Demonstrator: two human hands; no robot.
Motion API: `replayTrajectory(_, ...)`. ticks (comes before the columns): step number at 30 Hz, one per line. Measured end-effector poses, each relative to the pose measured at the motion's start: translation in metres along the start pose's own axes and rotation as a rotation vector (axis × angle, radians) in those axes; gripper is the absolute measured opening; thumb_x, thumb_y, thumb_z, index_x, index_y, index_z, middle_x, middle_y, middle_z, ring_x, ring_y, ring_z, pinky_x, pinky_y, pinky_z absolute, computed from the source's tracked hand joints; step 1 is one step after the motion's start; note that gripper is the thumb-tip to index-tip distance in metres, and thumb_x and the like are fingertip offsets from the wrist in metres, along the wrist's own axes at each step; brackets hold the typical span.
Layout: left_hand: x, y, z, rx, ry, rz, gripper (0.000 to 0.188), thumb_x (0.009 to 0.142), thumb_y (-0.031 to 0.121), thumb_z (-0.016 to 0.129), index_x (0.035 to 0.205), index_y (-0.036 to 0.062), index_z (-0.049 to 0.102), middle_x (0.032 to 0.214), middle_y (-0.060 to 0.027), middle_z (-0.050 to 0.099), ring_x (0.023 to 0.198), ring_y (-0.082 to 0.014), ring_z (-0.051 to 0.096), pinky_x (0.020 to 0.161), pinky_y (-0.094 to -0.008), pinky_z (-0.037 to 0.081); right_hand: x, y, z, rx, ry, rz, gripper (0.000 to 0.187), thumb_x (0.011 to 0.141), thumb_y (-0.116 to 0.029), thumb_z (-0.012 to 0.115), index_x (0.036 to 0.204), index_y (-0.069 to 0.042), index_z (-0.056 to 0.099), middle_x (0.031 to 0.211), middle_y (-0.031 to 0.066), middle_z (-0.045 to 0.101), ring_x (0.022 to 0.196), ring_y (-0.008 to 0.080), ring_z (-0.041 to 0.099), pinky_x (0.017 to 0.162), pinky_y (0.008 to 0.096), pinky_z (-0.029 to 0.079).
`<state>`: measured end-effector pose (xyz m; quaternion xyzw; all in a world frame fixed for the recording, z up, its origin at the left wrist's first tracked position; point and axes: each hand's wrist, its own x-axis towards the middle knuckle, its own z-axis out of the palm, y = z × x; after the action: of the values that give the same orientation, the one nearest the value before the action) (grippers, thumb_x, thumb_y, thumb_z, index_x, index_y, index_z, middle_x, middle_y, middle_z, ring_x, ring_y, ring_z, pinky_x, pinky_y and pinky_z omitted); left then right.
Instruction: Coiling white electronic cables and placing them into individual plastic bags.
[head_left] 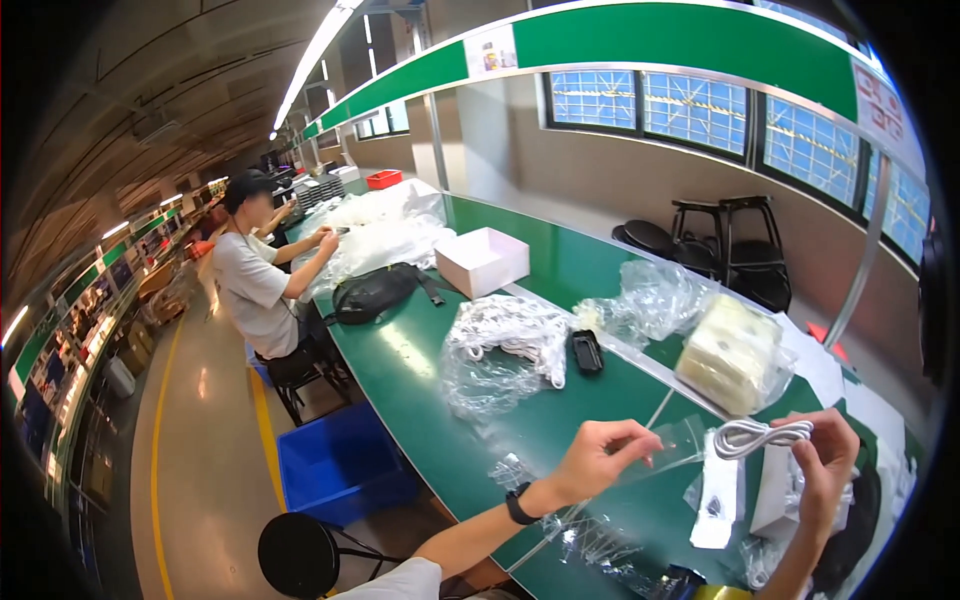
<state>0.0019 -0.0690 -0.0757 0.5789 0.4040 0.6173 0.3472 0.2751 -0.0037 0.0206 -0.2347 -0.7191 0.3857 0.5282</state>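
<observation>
My left hand [605, 455], with a black band on its wrist, pinches the edge of a small clear plastic bag [682, 443] above the green table. In my right hand [828, 455] is a coiled white cable [750, 438], gripped at one end of its loops between thumb and fingers. The cable's other end points toward the bag, close to it but seemingly outside it. Below them lies a flat white piece [714, 500] in clear plastic. Several clear bags [600, 545] are strewn near my left forearm.
A bag of white cables [510, 335], a black plastic case [587, 352], a white box [483, 262] and a wrapped pale stack [730, 355] sit on the green table [400, 400]. A co-worker [262, 270] sits farther left. A blue bin [340, 462] and black stool [298, 555] stand beside the table.
</observation>
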Motion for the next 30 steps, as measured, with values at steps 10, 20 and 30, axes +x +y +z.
replayTrajectory(10, -0.002, 0.010, 0.018, 0.224, 0.024, 0.091, 0.010, 0.089, 0.004, 0.065, 0.090, 0.0007, 0.074, 0.078, -0.0048, 0.071, 0.052, -0.0051, 0.053, 0.045, -0.0193, 0.040, -0.006, -0.017, -0.007, 0.062, -0.111, -0.023, 0.015, 0.073, -0.001, 0.071, 0.085, 0.001, 0.063, 0.090, 0.0195, 0.072, 0.087, 0.0245, 0.071, 0.081, 0.0311, 0.055)
replayTrajectory(20, -0.011, 0.010, 0.037, 0.192, -0.017, 0.130, 0.016, 0.091, 0.010, 0.066, 0.096, -0.0028, 0.073, 0.075, -0.0077, 0.071, 0.051, -0.0085, 0.057, 0.046, -0.0209, 0.041, -0.006, -0.010, -0.002, 0.169, -0.304, 0.073, 0.019, 0.070, 0.005, 0.073, 0.087, 0.004, 0.066, 0.092, 0.0183, 0.072, 0.088, 0.0232, 0.071, 0.077, 0.0307, 0.057)
replayTrajectory(30, -0.014, -0.008, 0.045, -0.250, -0.223, -0.226, 0.023, 0.091, 0.008, 0.068, 0.110, -0.0042, 0.069, 0.084, -0.0068, 0.071, 0.064, -0.0101, 0.065, 0.059, -0.0229, 0.052, -0.011, 0.005, -0.003, 0.036, -0.170, 0.241, 0.018, 0.074, 0.001, 0.074, 0.090, 0.004, 0.064, 0.083, 0.0068, 0.067, 0.078, 0.0136, 0.066, 0.073, 0.0246, 0.053)
